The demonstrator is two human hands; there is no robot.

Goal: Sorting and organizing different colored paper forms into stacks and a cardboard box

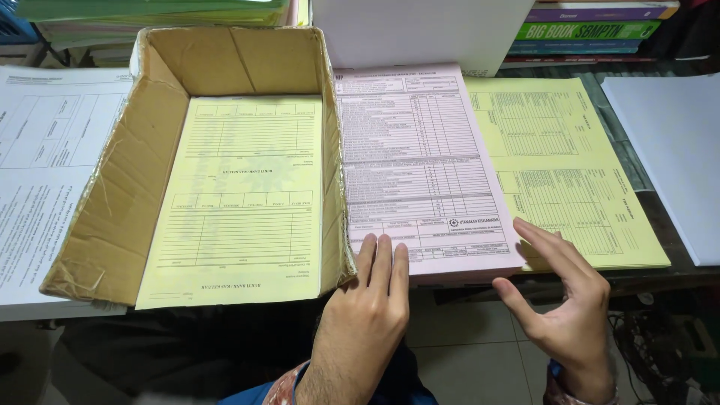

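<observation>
Nearest the camera, at the bottom centre of the frame, the left hand [367, 315] lies flat with fingers extended and together; its fingertips rest on the lower left corner of the pink form stack [420, 165]. Its grip is released: nothing is enclosed.

Left to right across the frame:

1. White printed sheets [45, 165] lie at the far left, partly under the box.
2. The cardboard box [112, 195] stands open-topped at left of centre, its walls creased (tape shows along the lower left edge). Its near side is folded away, and a yellow form stack [240, 202] lies flat inside, filling the floor of the box.
3. The pink form stack lies just beside the right wall of the box, touching it, at the centre of the frame. Its near edge reaches the front edge of the table [645, 195].
4. The right hand [566, 300] hovers at lower right, palm turned toward the left, fingers spread and slightly curled, thumb apart. Its fingertips are at the lower right corner of the pink stack; whether they touch it cannot be told. Its grip is released and holds nothing.
5. A yellow table sheet [562, 165] lies right of the pink stack, partly under it.
6. White blank paper [675, 150] lies at the far right edge.

In the upper right, books [592, 30] are stacked flat.
</observation>
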